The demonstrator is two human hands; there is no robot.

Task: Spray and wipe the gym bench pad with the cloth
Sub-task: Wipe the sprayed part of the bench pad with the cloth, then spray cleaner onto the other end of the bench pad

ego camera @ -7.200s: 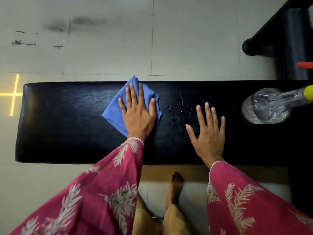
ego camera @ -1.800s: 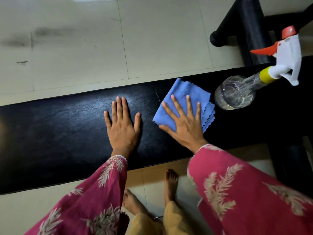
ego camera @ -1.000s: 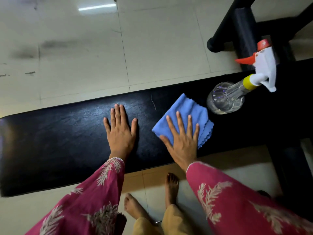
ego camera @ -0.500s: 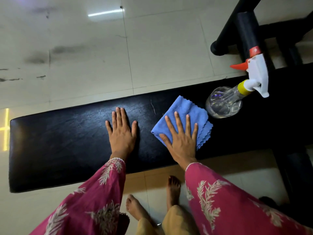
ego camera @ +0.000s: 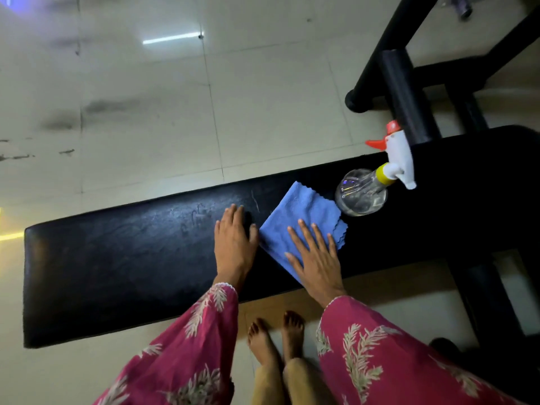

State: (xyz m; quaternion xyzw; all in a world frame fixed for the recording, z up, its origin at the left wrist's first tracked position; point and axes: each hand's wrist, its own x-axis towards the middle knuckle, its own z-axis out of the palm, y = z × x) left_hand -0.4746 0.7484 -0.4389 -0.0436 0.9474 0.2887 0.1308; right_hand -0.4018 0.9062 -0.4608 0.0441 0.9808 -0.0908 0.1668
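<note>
A long black bench pad (ego camera: 117, 258) runs across the view. On it lies a folded blue cloth (ego camera: 304, 214), and my right hand (ego camera: 315, 258) presses flat on the cloth's near part with fingers spread. My left hand (ego camera: 233, 247) rests palm down on the bare pad just left of the cloth, fingers together. A clear spray bottle (ego camera: 362, 194) with a yellow collar, white head and orange trigger stands on the pad right of the cloth, close to its corner.
Black metal frame bars (ego camera: 403, 92) rise behind the bench at the right, and a black leg (ego camera: 485, 302) stands below the pad on the right. Pale tiled floor (ego camera: 146, 112) lies beyond the pad. My bare feet (ego camera: 274, 337) stand by the near edge.
The cloth passed from my left hand to my right and shifted right toward the bottle. Over the last second my left hand drew its fingers together and sits closer to the cloth; the view tilted.
</note>
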